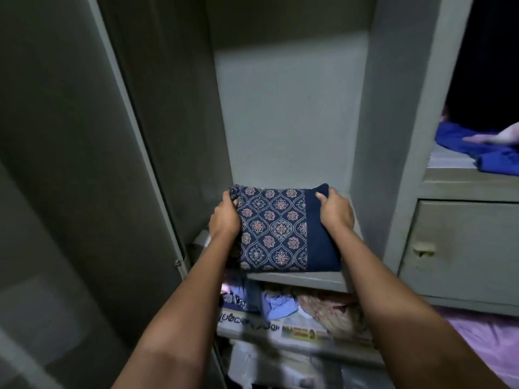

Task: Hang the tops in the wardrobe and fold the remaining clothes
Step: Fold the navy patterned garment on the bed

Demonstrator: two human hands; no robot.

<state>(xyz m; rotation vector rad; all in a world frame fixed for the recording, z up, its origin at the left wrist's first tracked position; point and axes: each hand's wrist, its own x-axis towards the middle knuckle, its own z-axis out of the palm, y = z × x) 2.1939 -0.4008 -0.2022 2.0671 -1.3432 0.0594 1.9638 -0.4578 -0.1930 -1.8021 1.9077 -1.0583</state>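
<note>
Grey wardrobe, door swung open at left. Folded navy printed garment flat on middle shelf, at front edge, slightly overhanging. Left hand gripping garment's left side, fingers curled round edge. Right hand gripping right side, thumb on top, fingers wrapped under. Shelf below: loose clothes on newspaper. Blue cloth in right-hand compartment. Pink sheet at lower right.

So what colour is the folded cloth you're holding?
Dark navy folded cloth, with a white and reddish flower pattern, seen in the head view.
</note>
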